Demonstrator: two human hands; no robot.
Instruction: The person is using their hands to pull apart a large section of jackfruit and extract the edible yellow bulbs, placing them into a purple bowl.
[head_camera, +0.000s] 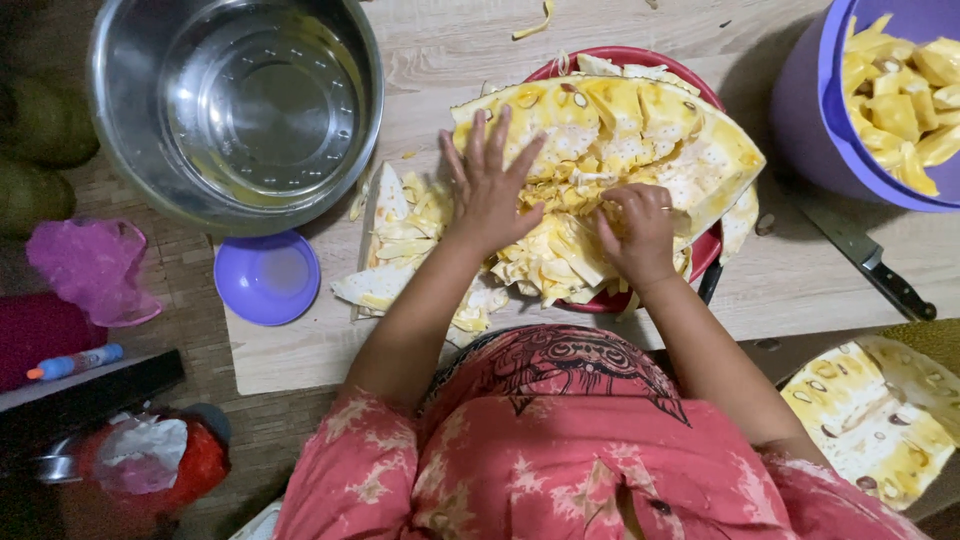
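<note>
Nearest, then outward:
Near right: cut jackfruit piece (868, 415) w/ seeds, lying apart from the rest.
Right hand (638, 232): fingers curled, gripping yellow flesh in the opened jackfruit (610, 150).
Left hand (490, 180): fingers spread flat, pressing on the fruit's left part.
Fruit spot: on red plate (706, 250), centre of wooden board (440, 50).
Left of plate: rind scraps (400, 245), small purple lid (267, 277).
Right: knife (865, 258).
Far left: steel bowl (235, 105).
Far right: purple tub (815, 110) w/ yellow pieces.
</note>
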